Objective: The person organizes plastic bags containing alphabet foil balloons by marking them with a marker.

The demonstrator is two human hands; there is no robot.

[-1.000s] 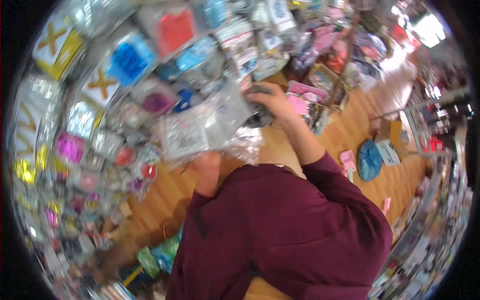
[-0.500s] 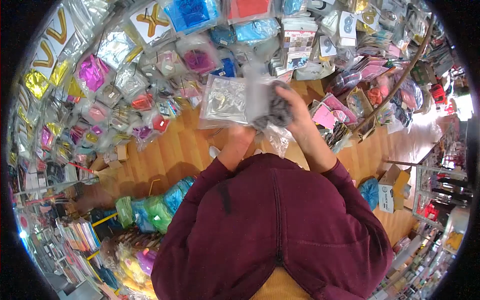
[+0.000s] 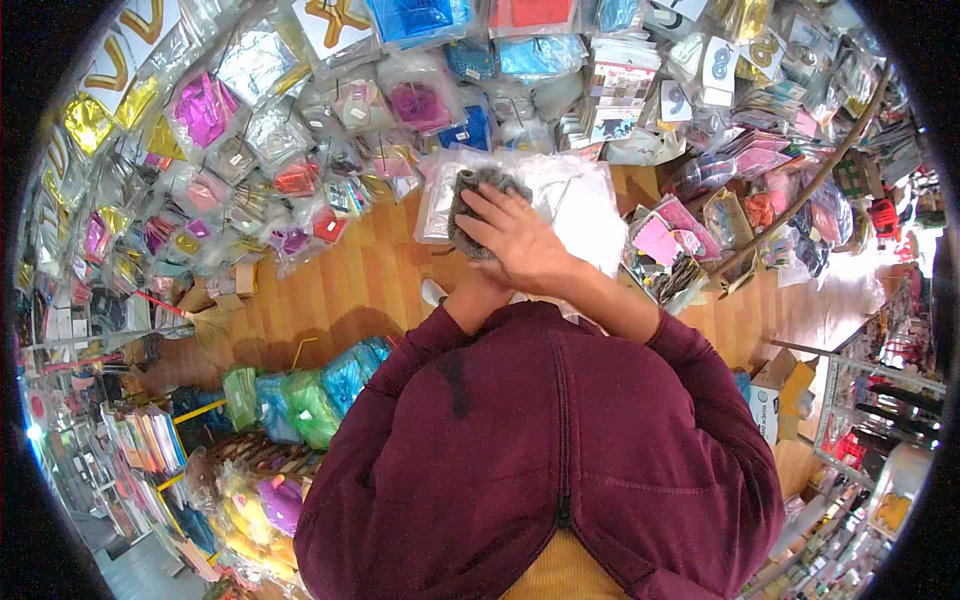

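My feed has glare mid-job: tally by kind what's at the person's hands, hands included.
Hands: 2, the left hand and the right hand
Grey cloth: 1
Clear plastic packaging: at least 1; glare hides whether there are more
Total: at least 4

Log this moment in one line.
right hand: flat on grey cloth | cloth: against plastic packet | left hand: by packet, mostly hidden

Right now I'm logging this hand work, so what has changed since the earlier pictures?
The right hand has brought the grey cloth leftward, from the right side of the bag to its left part, and now lies spread over the cloth instead of clutching it. A broad white stretch of bag shows to the right. The left hand, mostly hidden, stays near the bag's lower edge.
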